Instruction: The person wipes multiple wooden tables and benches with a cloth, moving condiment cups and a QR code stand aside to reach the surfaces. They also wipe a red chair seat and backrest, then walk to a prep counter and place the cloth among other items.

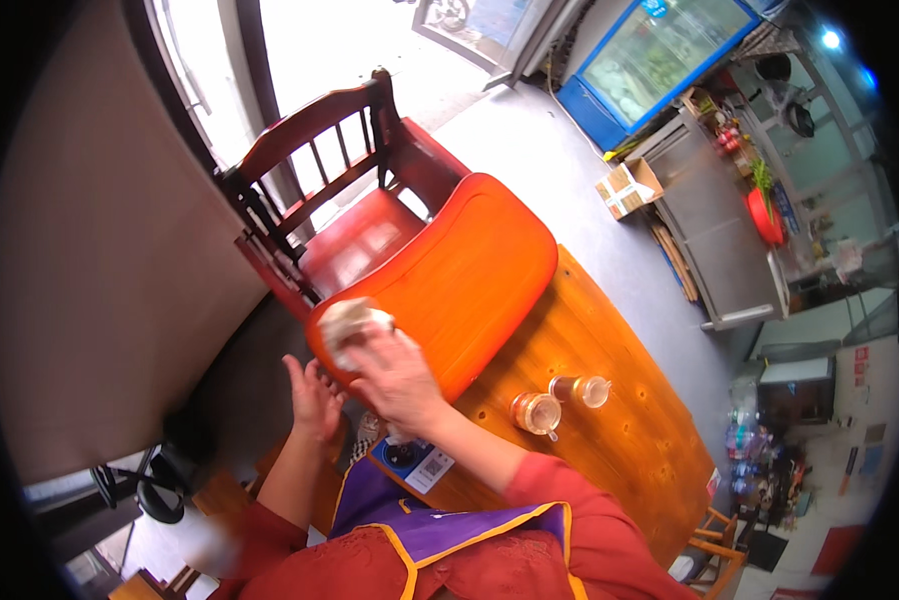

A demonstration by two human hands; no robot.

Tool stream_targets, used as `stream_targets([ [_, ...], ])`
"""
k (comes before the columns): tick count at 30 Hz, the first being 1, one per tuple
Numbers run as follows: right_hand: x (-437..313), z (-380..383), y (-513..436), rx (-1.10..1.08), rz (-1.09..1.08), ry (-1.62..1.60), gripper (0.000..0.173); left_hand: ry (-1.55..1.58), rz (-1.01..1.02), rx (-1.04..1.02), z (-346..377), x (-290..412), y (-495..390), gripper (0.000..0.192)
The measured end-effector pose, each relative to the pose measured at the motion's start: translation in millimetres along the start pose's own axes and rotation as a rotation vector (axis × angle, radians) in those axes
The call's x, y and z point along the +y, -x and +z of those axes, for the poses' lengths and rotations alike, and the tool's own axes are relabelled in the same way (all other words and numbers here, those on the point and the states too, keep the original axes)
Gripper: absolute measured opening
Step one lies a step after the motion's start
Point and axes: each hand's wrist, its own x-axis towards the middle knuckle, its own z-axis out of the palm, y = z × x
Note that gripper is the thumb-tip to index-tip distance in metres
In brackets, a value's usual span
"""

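My right hand (398,375) presses a crumpled pale cloth (348,322) onto the left corner of an orange tray (457,277). The tray is fitted to a dark red wooden high chair (359,232) with a slatted back. To the left, just off the tray's edge, my left hand (316,397) is raised with its fingers apart and holds nothing. Part of the cloth is hidden under my right hand, whose fingers are somewhat blurred.
A wooden table (607,337) adjoins the tray, with two glass jars (537,414) (580,391) and a printed card (413,461) on it. Beyond are a cardboard box (629,189), a steel counter (719,225) and a blue-framed display fridge (655,64). A large pale brown panel (111,247) stands left.
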Motion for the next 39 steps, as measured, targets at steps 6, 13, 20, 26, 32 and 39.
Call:
stream_targets([
  [6, 91.0, 49.9, -44.4, 0.003, -0.091, 0.329, 0.045, 0.005, 0.235, 0.058, 26.3, -6.1, -31.7, 0.06],
  [13, 328.4, -48.2, -93.6, -0.024, 0.726, 0.473, 0.035, -0.067, 0.357, 0.141, 29.2, -18.8, -47.0, 0.044],
  [20, 178.2, -12.8, 12.4, 0.552, 0.576, -0.298, 0.04, -0.023, 0.197, 0.086, 26.5, -12.8, -40.8, 0.05],
  [26, -1.4, 43.4, 32.3, -0.089, 0.22, 0.07, 0.073, 0.026, -0.028, -0.213, 4.4, -2.7, -37.9, 0.085],
  [32, -25.9, 67.9, 34.9, 0.047, 0.107, -0.076, 0.055, 0.062, -0.232, -0.395, -18.2, 15.7, -49.6, 0.095],
  [39, 70.5, -56.0, -8.2, -0.015, 0.762, -0.624, 0.058, -0.029, -0.073, -0.217, -2.6, 13.7, -44.2, 0.079],
])
